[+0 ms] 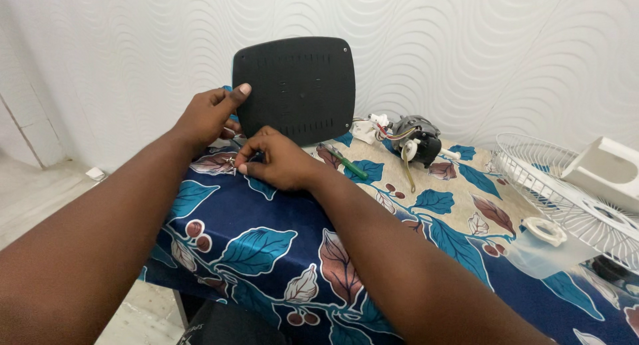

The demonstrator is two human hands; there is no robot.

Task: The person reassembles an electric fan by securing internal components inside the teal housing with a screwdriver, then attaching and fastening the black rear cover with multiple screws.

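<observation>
Where the table (279, 252) under its leaf-print cloth meets the wall, a black plate (295, 89) stands on edge, cloth free toward the near edge. Left hand (210, 115) grips the plate's left rim, thumb across it. Right hand (276, 162) pinches small screws (231, 162) just below, beside a green screwdriver (346, 162).

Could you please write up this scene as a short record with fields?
Setting: table under a leaf-print cloth, against a white wavy wall
Left hand: holds the black base plate upright by its left edge
Right hand: pinches a small metal part, seemingly a screw, on the cloth
Nearby: green-handled screwdriver; fan motor with coloured wires
Far right: white wire fan guard; white round cap
</observation>
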